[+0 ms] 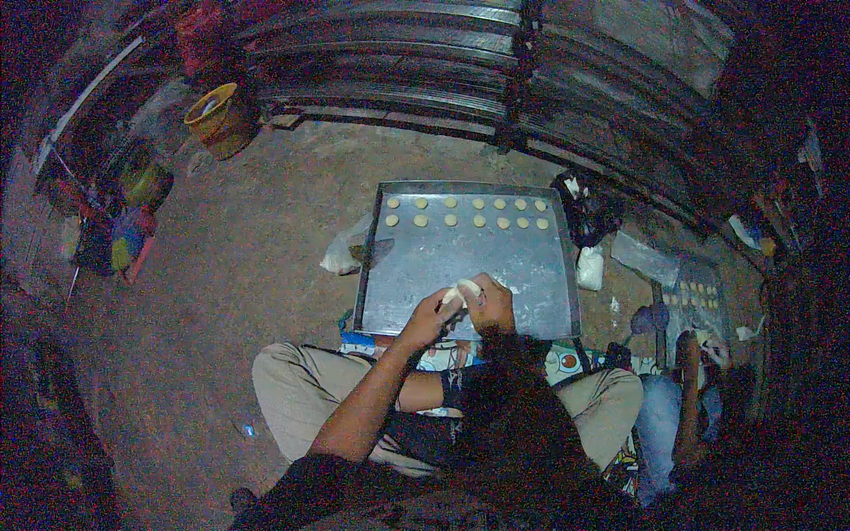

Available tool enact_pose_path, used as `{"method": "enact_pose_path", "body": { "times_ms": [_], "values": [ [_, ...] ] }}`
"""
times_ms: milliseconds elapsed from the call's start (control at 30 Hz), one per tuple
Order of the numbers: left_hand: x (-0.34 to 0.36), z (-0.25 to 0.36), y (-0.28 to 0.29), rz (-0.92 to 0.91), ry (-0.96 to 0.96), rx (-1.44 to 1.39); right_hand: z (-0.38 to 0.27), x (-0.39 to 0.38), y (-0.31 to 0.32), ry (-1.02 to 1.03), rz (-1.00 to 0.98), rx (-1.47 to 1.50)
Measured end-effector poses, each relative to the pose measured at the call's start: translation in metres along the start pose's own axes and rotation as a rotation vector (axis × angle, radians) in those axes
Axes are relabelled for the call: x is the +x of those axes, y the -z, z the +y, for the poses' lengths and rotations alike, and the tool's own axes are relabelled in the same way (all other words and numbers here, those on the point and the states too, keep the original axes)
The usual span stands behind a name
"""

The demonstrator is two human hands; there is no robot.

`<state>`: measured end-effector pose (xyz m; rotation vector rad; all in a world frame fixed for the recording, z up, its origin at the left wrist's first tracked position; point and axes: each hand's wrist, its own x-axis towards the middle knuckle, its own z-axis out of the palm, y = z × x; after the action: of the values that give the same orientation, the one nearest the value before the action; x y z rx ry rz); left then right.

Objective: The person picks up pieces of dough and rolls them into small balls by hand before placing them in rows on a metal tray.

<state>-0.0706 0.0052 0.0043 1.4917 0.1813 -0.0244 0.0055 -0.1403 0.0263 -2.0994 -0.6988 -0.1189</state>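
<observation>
Both my hands meet over the near edge of a wide metal tray (460, 252). My left hand (429, 322) closes on a pale lump of dough (461, 290), and my right hand (492, 307) grips the same piece from the other side. Its exact shape is partly hidden by my fingers. Two rows of small round dough pieces (451, 220) lie along the tray's far side. White smudges mark the bare metal nearer to me.
Plastic bags flank the tray: a whitish one (339, 257) left, a black one (591, 217) and a white one (590, 268) right. Farther right, another person's arm (687, 380) is beside a second tray with dough pieces (695, 289). A yellow bucket (221, 128) stands far left.
</observation>
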Motion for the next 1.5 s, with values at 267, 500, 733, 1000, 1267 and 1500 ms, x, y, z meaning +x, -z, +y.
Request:
{"method": "enact_pose_path", "body": {
  "times_ms": [267, 500, 733, 1000, 1267, 1500],
  "values": [
    [0.019, -0.033, 0.016, 0.413, -0.065, 0.188, 0.007, -0.004, -0.019, 0.033, -0.230, 0.003],
    [0.015, -0.030, 0.015, 0.248, 0.119, 0.039, 0.015, 0.001, -0.018, -0.310, -0.212, 0.175],
    [0.004, -0.002, -0.009, 0.090, 0.042, 0.124, 0.040, -0.013, -0.026, 0.117, -0.200, -0.133],
    [0.019, -0.029, 0.011, 0.281, -0.049, 0.145, -0.001, -0.004, -0.003, 0.033, -0.348, 0.050],
    [0.013, -0.011, 0.010, 0.131, -0.034, 0.166, 0.009, 0.007, 0.022, -0.104, -0.456, 0.227],
    [0.011, -0.017, 0.011, 0.010, 0.090, -0.221, -0.005, 0.002, 0.015, 0.067, -0.172, -0.012]
  ]
}}
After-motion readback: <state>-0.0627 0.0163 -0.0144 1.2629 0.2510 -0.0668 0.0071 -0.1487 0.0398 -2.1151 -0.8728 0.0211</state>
